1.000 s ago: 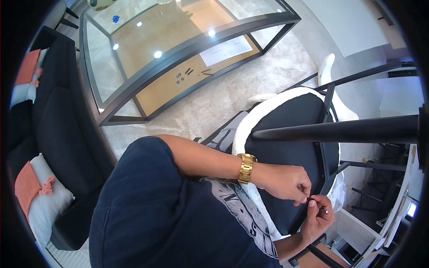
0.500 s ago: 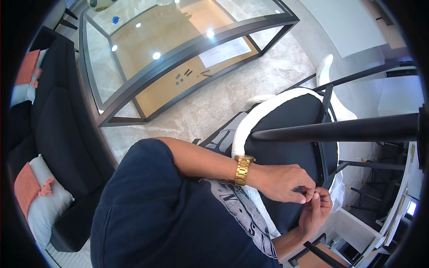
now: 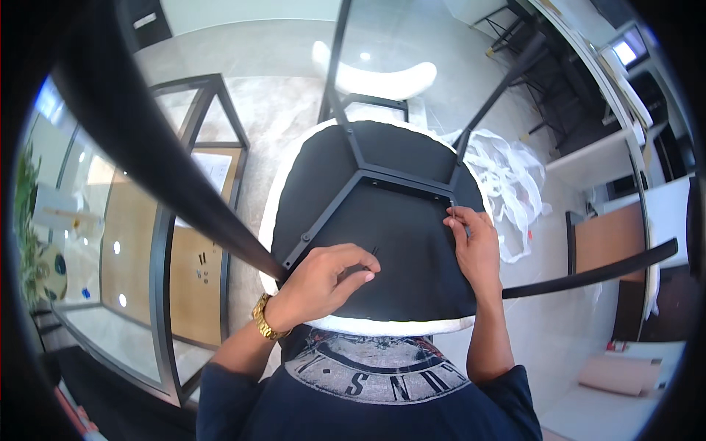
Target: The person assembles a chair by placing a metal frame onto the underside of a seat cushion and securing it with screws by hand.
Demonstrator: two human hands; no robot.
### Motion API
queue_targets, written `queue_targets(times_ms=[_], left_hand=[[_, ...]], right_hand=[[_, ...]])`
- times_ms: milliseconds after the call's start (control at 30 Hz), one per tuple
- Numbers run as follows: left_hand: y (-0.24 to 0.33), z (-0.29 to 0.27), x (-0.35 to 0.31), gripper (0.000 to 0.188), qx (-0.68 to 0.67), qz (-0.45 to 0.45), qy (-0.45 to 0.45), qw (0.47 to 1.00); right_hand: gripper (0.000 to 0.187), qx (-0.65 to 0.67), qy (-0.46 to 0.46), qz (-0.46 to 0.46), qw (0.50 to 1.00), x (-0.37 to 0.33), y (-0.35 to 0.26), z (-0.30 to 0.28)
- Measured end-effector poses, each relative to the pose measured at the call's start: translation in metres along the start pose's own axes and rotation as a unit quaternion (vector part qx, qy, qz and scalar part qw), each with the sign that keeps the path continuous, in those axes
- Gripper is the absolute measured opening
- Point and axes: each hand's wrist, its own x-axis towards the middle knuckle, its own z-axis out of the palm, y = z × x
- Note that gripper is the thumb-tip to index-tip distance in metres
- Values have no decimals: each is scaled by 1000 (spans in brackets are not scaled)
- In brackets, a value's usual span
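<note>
An upturned chair seat (image 3: 397, 287) with a black underside and a white padded rim lies before me. Its black metal leg frame (image 3: 401, 178) is fastened across it. My right hand (image 3: 476, 239) pinches a thin bolt (image 3: 452, 210), held upright by the frame's right corner. Over the left part of the seat, my left hand (image 3: 331, 278) is curled with thumb and fingertips close together. Whatever they may hold cannot be made out. Just beyond those fingertips, a small dark screw-like piece (image 3: 375, 251) lies on the black underside.
A chair leg (image 3: 184, 176) slants up close at left; another leg (image 3: 596, 272) reaches right. On the left stands a glass-topped table (image 3: 163, 279), with loose hardware (image 3: 203, 259) on its wooden shelf. Clear plastic wrap (image 3: 507, 184) lies beyond the seat's right side.
My view has swung round to face the seat squarely. My hands, together at the fingertips before, are now apart, the right one at the frame's corner and the left over the seat.
</note>
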Motion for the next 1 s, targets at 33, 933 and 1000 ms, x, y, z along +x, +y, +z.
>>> queue_targets(times_ms=[33, 933, 1000], left_hand=[[-2, 2, -2, 10, 3, 1, 0, 1000], [-20, 1, -8, 9, 6, -33, -46, 998], [-21, 2, -8, 9, 7, -29, -44, 999]], right_hand=[[15, -56, 12, 3, 998, -1, -3, -3], [19, 287, -52, 266, 919, 38, 34, 25], [19, 308, -49, 265, 912, 38, 36, 27]])
